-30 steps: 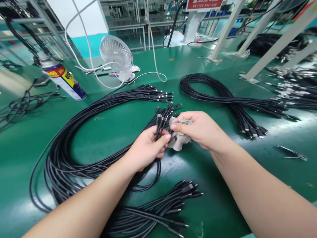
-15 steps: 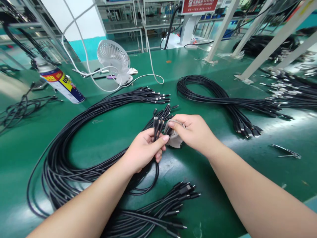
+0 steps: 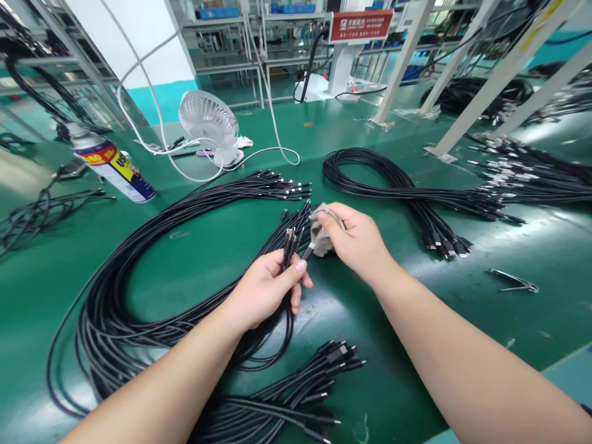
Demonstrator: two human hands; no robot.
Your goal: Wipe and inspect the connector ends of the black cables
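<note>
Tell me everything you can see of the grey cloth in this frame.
The cloth is grey, thin-looking and soft-looking, crumpled into folds with an uneven edge. The right hand pinches it between thumb and fingers, above the green table, and hides part of it. Its lower left side is close beside the metal tip of a plug in the left hand; whether they touch is unclear.
</note>
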